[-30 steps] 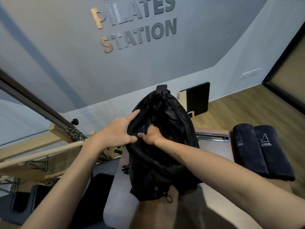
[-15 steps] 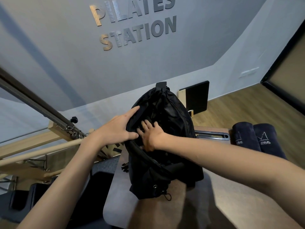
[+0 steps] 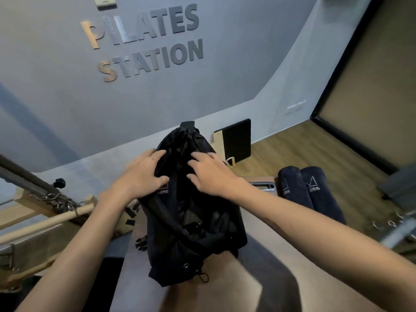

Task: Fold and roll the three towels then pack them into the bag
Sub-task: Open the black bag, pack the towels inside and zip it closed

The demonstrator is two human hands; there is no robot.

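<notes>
Hands at bag mouth edges

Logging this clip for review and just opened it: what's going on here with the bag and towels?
A person is packing rolled towels into a black bag on a brown padded surface. The left hand grips the bag's left rim, and the right hand lies on its top, fingers spread. One towel's logo shows inside the opening. Two rolled dark towels lie side by side at the right, not yet packed.
</notes>
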